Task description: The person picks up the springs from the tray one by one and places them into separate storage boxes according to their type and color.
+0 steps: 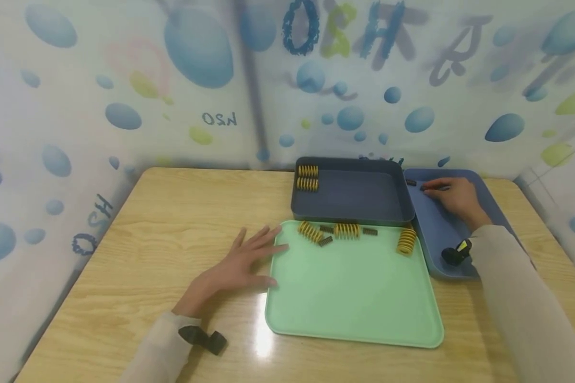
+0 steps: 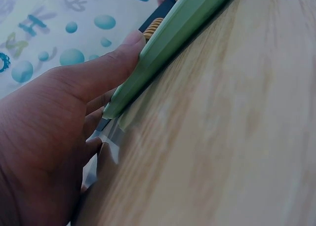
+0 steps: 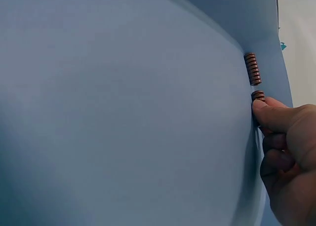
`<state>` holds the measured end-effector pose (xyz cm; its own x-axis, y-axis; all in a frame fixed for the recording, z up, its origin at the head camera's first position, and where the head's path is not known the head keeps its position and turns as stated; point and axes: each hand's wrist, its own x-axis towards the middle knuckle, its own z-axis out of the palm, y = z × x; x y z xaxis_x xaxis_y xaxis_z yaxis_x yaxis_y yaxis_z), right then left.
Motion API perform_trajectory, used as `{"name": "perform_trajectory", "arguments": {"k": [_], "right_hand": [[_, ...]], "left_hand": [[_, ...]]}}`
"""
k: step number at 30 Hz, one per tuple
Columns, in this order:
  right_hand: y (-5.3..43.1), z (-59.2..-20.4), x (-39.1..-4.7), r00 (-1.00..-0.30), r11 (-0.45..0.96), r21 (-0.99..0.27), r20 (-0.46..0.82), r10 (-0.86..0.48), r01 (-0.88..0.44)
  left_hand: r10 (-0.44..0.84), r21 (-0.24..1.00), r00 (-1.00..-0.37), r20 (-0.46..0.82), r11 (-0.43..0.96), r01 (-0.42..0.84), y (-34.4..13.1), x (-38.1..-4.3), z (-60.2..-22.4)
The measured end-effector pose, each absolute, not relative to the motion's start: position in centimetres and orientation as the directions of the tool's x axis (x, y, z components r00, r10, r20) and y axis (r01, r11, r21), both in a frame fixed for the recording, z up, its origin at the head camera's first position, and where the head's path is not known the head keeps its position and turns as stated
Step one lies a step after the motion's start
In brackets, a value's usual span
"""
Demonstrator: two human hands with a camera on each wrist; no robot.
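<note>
My right hand [image 1: 455, 198] pinches a small brown coil spring [image 3: 257, 94] between thumb and fingertips at the far end of the blue tray [image 1: 431, 229]. Another small brown spring [image 3: 253, 69] lies just beyond it, in line along the tray's wall. My left hand [image 1: 237, 268] has its fingers spread at the left edge of the green tray [image 1: 350, 298]; in the left wrist view the thumb lies against the rim. Along the green tray's far side are three yellow springs [image 1: 347, 231] and three small brown springs [image 1: 370, 232].
A dark grey tray [image 1: 359, 197] stands behind the green one, with two yellow springs [image 1: 307, 184] side by side in its left end. All three trays sit close together on a wooden table [image 1: 196, 213]. A patterned wall [image 1: 268, 80] rises behind the table.
</note>
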<state>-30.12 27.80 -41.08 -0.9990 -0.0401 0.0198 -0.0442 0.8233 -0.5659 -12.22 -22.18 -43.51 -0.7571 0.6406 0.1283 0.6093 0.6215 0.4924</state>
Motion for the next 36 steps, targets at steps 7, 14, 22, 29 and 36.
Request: {"name": "perform_trajectory", "arguments": {"k": [7,14,22,29,36], "right_hand": [[27.9,-41.1,-30.4,-0.998,0.833,-0.550,0.039,-0.041,-0.056],[28.1,-40.3,-30.3,-0.996,0.834,-0.545,0.062,-0.059,-0.084],[27.8,-38.0,-29.5,-0.989,0.830,-0.540,0.111,-0.097,-0.142],[27.7,-36.6,-26.8,-0.980,0.774,-0.603,0.165,-0.114,-0.192],[27.3,-35.7,-23.1,-0.980,0.702,-0.685,0.157,-0.118,-0.194]], "left_hand": [[0.641,0.497,-0.758,0.121,0.622,0.605,-22.1,-12.3,-43.4],[0.644,0.485,-0.757,0.111,0.629,0.607,-22.0,-12.3,-43.3],[0.639,0.485,-0.763,0.099,0.638,0.598,-22.0,-12.2,-43.3],[0.638,0.483,-0.760,0.122,0.631,0.607,-22.0,-12.1,-43.4],[0.634,0.484,-0.766,0.109,0.639,0.598,-22.0,-12.1,-43.4]]}}
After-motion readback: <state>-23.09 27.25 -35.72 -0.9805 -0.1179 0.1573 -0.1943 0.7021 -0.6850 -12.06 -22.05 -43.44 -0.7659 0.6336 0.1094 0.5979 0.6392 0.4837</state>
